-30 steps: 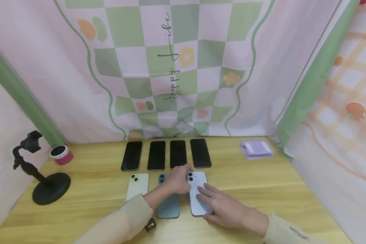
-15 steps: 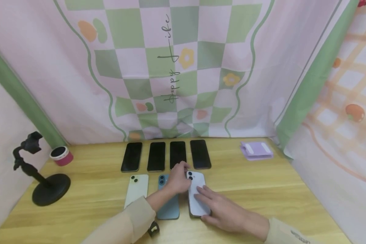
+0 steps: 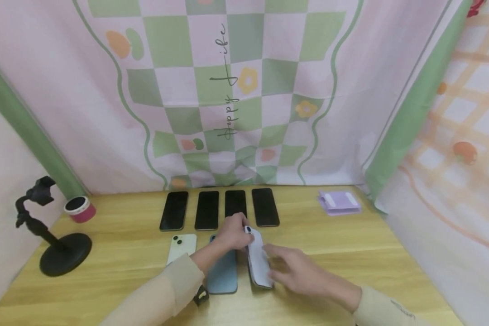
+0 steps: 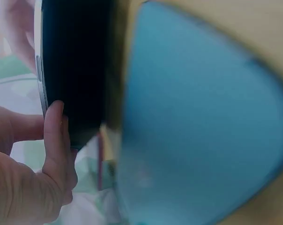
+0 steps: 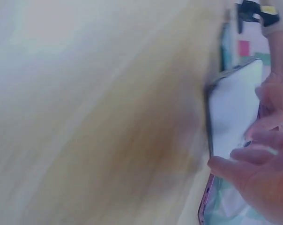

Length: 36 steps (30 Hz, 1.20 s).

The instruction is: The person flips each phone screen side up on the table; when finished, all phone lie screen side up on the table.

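A white phone [image 3: 260, 265], its back with the camera lenses facing up, stands tilted on the table. My left hand [image 3: 230, 233] pinches its upper left edge between thumb and fingers; the left wrist view shows the phone's dark screen [image 4: 76, 61] lifted off the table. Beside the right edge is my right hand [image 3: 299, 271], fingers loosely extended; in the right wrist view its fingertips [image 5: 219, 164] lie close against the phone, and contact is hard to tell. Under my left forearm lies a blue phone [image 3: 223, 274], and left of it a pale green phone [image 3: 182, 246], both back up.
Behind them several phones lie screen up in a row, from the leftmost black phone [image 3: 174, 210] to the rightmost [image 3: 265, 207]. A black stand [image 3: 63, 253] and a pink-and-white tub [image 3: 80, 210] are at left; a lilac folded item [image 3: 339, 202] lies at back right.
The white phone has gone from flat to tilted, its left side raised by my left hand, and shifted slightly left. My right hand's fingers have come off its back to the right edge.
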Each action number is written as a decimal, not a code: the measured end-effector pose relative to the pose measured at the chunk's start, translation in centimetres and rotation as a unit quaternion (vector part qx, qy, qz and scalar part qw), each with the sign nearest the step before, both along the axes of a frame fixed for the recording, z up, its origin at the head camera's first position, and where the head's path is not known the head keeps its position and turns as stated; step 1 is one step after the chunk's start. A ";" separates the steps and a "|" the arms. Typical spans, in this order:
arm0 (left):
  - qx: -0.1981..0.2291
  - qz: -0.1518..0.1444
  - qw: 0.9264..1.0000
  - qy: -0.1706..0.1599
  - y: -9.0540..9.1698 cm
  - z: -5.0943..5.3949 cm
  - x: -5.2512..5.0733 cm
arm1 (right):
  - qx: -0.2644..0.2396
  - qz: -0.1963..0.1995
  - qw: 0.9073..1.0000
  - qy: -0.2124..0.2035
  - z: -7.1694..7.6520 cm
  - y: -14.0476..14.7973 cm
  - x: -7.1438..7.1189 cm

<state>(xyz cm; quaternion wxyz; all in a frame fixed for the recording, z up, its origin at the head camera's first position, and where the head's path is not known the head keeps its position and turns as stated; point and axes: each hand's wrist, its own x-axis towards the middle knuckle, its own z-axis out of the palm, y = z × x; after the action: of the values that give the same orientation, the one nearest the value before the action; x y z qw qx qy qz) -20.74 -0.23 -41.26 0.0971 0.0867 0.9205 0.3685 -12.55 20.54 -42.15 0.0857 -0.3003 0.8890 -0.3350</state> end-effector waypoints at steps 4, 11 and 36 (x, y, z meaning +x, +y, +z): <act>-0.060 -0.014 0.998 -0.003 0.3 1.3 -0.5 | -0.110 -0.057 0.987 -0.103 1.0 -0.3 -0.5; -0.089 -0.044 0.995 -0.001 1.9 1.9 -0.8 | -0.272 -0.130 0.903 -0.306 1.6 -0.5 -0.4; -0.140 -0.117 0.978 0.100 3.9 0.1 1.5 | -0.192 -0.277 0.902 -0.268 0.1 -0.2 -0.5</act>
<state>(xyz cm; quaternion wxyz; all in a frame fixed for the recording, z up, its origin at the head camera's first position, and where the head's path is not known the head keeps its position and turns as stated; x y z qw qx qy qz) -19.24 3.68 -41.14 0.0580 0.2154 0.9516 0.2116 -13.03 20.34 -42.09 0.1654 0.0488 0.7983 -0.5771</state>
